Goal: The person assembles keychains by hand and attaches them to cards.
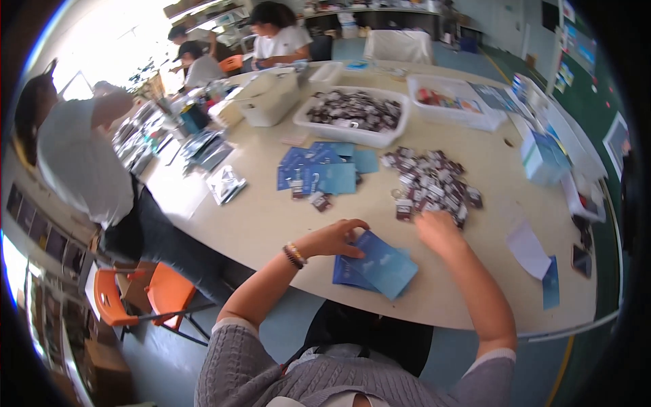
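Note:
A small pile of blue cards or folders (386, 266) lies at the table's near edge, fanned slightly apart. My left hand (339, 240) arches over its upper left corner, the thumb on the top card and the fingers spread from it. At the near edge of a heap of small dark-and-white tags with metal rings (434, 182), my right hand (437, 229) is closed, fingers pointing down. Its fingertips are hidden, so what they pinch does not show. Beyond my left hand lie more blue cards (336, 178), with a few loose tags (320, 201) beside them.
A white bin (304, 129) full of similar tags stands mid-table. Another white tray (491, 122) holds colourful items. At right are a light-blue box (544, 159), white paper (529, 251) and a phone (581, 260). A person (81, 156) stands at left near orange chairs (169, 292).

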